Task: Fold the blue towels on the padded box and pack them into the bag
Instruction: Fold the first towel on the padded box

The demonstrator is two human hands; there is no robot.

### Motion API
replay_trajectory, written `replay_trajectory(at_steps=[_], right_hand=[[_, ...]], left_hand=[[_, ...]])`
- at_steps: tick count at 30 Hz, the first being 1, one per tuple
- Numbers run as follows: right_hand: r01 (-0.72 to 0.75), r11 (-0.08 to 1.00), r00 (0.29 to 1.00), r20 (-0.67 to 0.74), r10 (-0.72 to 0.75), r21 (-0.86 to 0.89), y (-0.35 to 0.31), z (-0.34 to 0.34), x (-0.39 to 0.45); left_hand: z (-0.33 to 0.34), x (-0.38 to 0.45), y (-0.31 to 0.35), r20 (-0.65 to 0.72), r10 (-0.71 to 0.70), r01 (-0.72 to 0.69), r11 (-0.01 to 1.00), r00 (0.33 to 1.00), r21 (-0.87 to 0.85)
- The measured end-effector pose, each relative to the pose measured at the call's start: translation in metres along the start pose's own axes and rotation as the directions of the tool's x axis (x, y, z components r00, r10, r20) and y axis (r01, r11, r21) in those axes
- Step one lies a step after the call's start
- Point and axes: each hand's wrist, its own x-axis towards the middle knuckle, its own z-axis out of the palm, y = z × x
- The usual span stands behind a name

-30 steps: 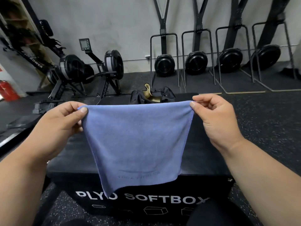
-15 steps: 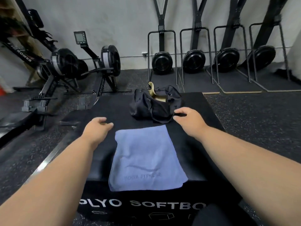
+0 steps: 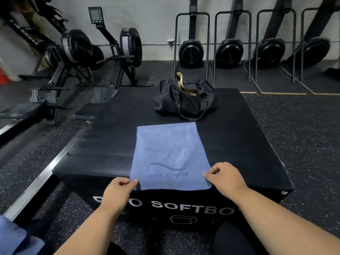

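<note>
Gym floor behind; on the padded box (image 3: 239, 137), your left hand (image 3: 117, 192) and right hand (image 3: 225, 178) each pinch a near corner of the blue towel (image 3: 167, 150): lift both evenly toward the bag (image 3: 184, 102).

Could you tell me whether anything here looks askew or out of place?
Nothing much stands out. The towel lies flat on the box, its near edge reaching the box's front edge, with each hand pinching a near corner. The bag sits open behind it.
</note>
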Motion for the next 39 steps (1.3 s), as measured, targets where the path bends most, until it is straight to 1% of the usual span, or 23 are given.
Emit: replay_trajectory(at_steps=[4,7,9,12,14,16,19,22,26,30,32,33,35,37,39], right_hand=[[-0.006,1.000,1.000,-0.007,0.006,-0.020,0.004,0.006,-0.001],[-0.009,0.999,0.999,0.039,0.011,-0.033,0.004,0.003,0.001],[-0.035,0.999,0.998,0.056,0.033,0.037,0.004,-0.002,0.002],[-0.075,0.971,0.997,0.021,0.072,0.229,0.003,-0.008,0.004],[-0.086,0.938,0.995,-0.012,0.096,0.335,0.002,-0.013,0.004],[-0.088,0.927,0.995,-0.006,0.097,0.364,0.003,-0.019,0.005],[-0.077,0.942,0.996,-0.010,0.085,0.326,0.006,-0.021,0.006],[-0.048,0.966,0.998,-0.025,0.057,0.256,0.006,-0.017,0.005],[-0.032,0.970,0.999,-0.025,0.039,0.239,0.009,-0.014,0.003],[-0.024,0.966,0.999,-0.030,0.033,0.256,0.014,-0.012,0.003],[-0.024,0.960,1.000,-0.009,0.028,0.278,0.015,-0.012,0.001],[-0.020,0.963,1.000,0.000,0.021,0.269,0.016,-0.013,0.000],[-0.009,0.983,1.000,-0.003,0.010,0.181,0.018,-0.014,-0.002],[-0.006,0.998,1.000,-0.029,0.008,0.066,0.018,-0.012,-0.006],[-0.011,1.000,0.998,-0.059,0.011,-0.013,0.017,-0.008,-0.008]], left_hand=[[0.010,-0.013,0.002,0.022,-0.006,0.007,0.999,1.000,-0.039],[0.009,-0.016,0.005,0.011,0.008,-0.008,0.998,1.000,-0.062],[0.006,-0.018,0.008,0.000,0.012,-0.012,0.994,1.000,-0.107],[0.000,-0.020,0.013,-0.020,0.020,-0.022,0.986,1.000,-0.162],[-0.001,-0.021,0.017,0.003,0.031,-0.029,0.973,1.000,-0.229],[0.000,-0.024,0.021,0.055,0.053,-0.035,0.956,0.997,-0.291],[0.006,-0.023,0.019,0.109,0.067,-0.033,0.956,0.992,-0.290],[0.012,-0.020,0.014,0.116,0.046,-0.011,0.957,0.992,-0.289],[0.015,-0.016,0.008,0.108,0.022,0.006,0.969,0.994,-0.248],[0.018,-0.015,0.006,0.053,-0.022,0.035,0.967,0.998,-0.254],[0.024,-0.018,0.006,0.012,-0.042,0.044,0.968,0.999,-0.249],[0.026,-0.019,0.006,-0.015,-0.036,0.032,0.973,0.999,-0.230],[0.032,-0.017,0.003,-0.050,-0.025,0.015,0.983,0.998,-0.181],[0.035,-0.016,0.000,0.028,-0.037,0.041,0.988,0.999,-0.147],[0.038,-0.017,-0.003,0.152,-0.090,0.117,0.975,0.984,-0.186]])
